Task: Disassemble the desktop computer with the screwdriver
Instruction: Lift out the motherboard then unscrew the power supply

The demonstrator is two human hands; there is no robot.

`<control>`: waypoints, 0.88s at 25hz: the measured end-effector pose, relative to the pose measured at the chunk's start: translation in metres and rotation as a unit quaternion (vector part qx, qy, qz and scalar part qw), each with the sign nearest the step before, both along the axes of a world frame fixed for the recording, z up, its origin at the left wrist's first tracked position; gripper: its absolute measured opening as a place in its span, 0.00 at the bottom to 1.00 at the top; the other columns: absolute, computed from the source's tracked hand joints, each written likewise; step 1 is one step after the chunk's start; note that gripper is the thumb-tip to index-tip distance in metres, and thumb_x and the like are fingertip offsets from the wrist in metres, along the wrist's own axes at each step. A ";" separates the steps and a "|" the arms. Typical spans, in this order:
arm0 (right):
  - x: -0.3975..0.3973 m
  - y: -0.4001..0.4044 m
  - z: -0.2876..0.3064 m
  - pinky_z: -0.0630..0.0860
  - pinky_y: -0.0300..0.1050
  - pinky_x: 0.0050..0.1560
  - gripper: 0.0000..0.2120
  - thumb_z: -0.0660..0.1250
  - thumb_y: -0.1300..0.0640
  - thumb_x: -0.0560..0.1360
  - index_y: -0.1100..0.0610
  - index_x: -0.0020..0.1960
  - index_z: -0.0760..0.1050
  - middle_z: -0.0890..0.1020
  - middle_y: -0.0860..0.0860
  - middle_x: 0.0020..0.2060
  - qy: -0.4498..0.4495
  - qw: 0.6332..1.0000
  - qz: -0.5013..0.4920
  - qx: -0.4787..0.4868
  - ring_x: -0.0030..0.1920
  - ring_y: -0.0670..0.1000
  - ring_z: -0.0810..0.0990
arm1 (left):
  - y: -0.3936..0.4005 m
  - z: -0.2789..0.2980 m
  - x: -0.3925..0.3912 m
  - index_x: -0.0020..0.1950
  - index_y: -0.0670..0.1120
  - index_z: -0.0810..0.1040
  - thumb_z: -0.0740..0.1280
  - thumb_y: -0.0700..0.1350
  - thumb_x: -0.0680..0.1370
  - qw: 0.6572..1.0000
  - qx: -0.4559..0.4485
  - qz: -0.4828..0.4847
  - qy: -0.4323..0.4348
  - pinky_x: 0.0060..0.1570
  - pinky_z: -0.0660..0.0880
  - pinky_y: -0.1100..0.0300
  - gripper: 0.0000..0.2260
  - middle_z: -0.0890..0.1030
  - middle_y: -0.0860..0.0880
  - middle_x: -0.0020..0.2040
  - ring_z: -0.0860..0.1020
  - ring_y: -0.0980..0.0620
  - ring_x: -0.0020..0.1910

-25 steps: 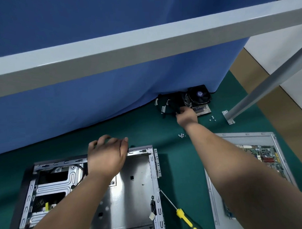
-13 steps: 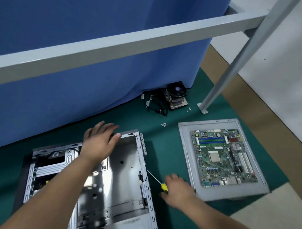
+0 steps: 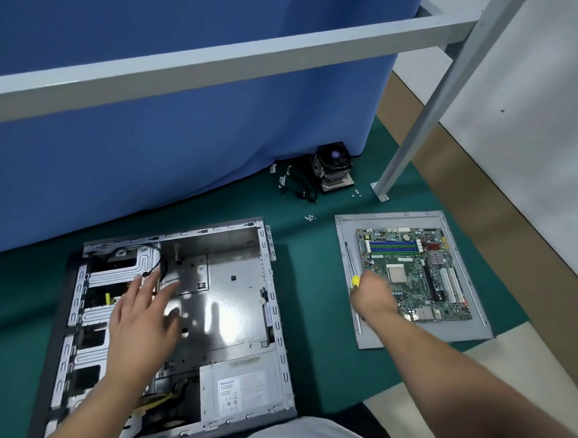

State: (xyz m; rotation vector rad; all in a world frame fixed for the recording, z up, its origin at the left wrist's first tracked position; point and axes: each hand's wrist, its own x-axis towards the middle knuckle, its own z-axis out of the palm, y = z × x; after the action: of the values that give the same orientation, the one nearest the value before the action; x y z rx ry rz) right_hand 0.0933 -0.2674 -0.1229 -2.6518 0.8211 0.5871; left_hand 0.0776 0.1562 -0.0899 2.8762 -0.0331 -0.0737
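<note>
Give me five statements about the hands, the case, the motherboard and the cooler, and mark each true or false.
1. The right hand holds the screwdriver. True.
2. The motherboard sits inside the case. False: it lies on a grey panel to the right of the case.
3. The left hand is over the open case, fingers spread. True.
4. The cooler is mounted on the motherboard. False: it stands apart on the green mat, by the blue curtain.
5. The power supply is in the case's near right corner. True.
</note>
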 end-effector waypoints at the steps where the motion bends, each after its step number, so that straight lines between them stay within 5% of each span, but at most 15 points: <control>1: 0.003 -0.005 0.000 0.82 0.56 0.52 0.14 0.65 0.60 0.80 0.61 0.64 0.70 0.78 0.59 0.57 0.007 1.000 -0.010 -0.010 0.54 0.61 0.81 | 0.003 -0.003 -0.006 0.71 0.54 0.76 0.73 0.46 0.76 1.000 0.008 0.004 0.012 0.74 0.59 0.38 0.23 0.62 0.48 0.82 0.54 0.43 0.82; 7: 0.004 -0.013 -0.008 0.80 0.51 0.51 0.17 0.64 0.64 0.79 0.61 0.68 0.71 0.78 0.59 0.58 0.034 0.999 0.001 -0.029 0.55 0.60 0.81 | 0.003 -0.013 -0.020 0.73 0.55 0.75 0.75 0.42 0.75 0.999 -0.008 -0.001 0.038 0.78 0.53 0.38 0.27 0.50 0.49 0.84 0.44 0.44 0.83; 10: 0.003 -0.004 0.007 0.78 0.53 0.57 0.21 0.66 0.58 0.80 0.61 0.71 0.69 0.73 0.60 0.66 0.035 0.998 0.036 -0.027 0.62 0.62 0.77 | -0.001 -0.008 -0.023 0.79 0.59 0.65 0.71 0.40 0.76 0.999 -0.006 0.008 0.044 0.80 0.47 0.41 0.34 0.43 0.52 0.84 0.40 0.47 0.83; 12: 0.008 0.018 0.027 0.75 0.54 0.63 0.26 0.69 0.55 0.79 0.58 0.74 0.66 0.68 0.58 0.71 -0.051 0.987 0.153 -0.021 0.67 0.62 0.73 | -0.005 -0.004 -0.027 0.83 0.61 0.54 0.69 0.39 0.76 0.998 0.002 0.041 0.051 0.80 0.45 0.42 0.41 0.39 0.51 0.84 0.39 0.46 0.83; 15: 0.025 0.068 0.060 0.67 0.53 0.73 0.35 0.70 0.63 0.72 0.50 0.77 0.64 0.63 0.51 0.78 -0.213 0.857 0.469 0.018 0.75 0.57 0.65 | -0.010 0.001 -0.031 0.83 0.57 0.40 0.69 0.38 0.74 0.992 0.007 0.100 0.079 0.80 0.44 0.42 0.49 0.36 0.47 0.83 0.39 0.45 0.83; 18: 0.038 0.108 0.076 0.57 0.53 0.78 0.29 0.66 0.63 0.76 0.43 0.74 0.70 0.61 0.45 0.80 -0.155 0.714 0.682 -0.019 0.81 0.54 0.55 | -0.005 0.005 -0.029 0.83 0.54 0.38 0.70 0.38 0.73 0.988 0.000 0.104 0.114 0.81 0.44 0.44 0.50 0.36 0.46 0.83 0.40 0.45 0.83; 20: 0.042 0.120 0.075 0.50 0.53 0.81 0.24 0.64 0.62 0.78 0.43 0.70 0.74 0.69 0.45 0.75 -0.079 0.668 0.735 -0.084 0.81 0.54 0.56 | 0.004 0.009 -0.027 0.84 0.56 0.39 0.71 0.37 0.73 0.987 -0.011 0.088 0.134 0.81 0.45 0.46 0.51 0.37 0.48 0.83 0.42 0.46 0.83; 22: 0.043 0.127 0.074 0.48 0.53 0.81 0.22 0.65 0.63 0.75 0.43 0.65 0.75 0.79 0.44 0.63 -0.056 0.645 0.750 -0.133 0.73 0.52 0.69 | 0.011 0.013 -0.025 0.84 0.57 0.41 0.72 0.37 0.72 0.985 -0.036 0.082 0.145 0.81 0.48 0.47 0.52 0.39 0.48 0.84 0.44 0.48 0.83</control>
State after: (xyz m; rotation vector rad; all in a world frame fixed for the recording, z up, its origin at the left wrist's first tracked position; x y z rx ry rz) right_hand 0.1363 -0.1409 -0.0484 -2.9597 -1.7221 0.5469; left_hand 0.0529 0.1668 -0.0769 2.7535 0.2514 -0.4462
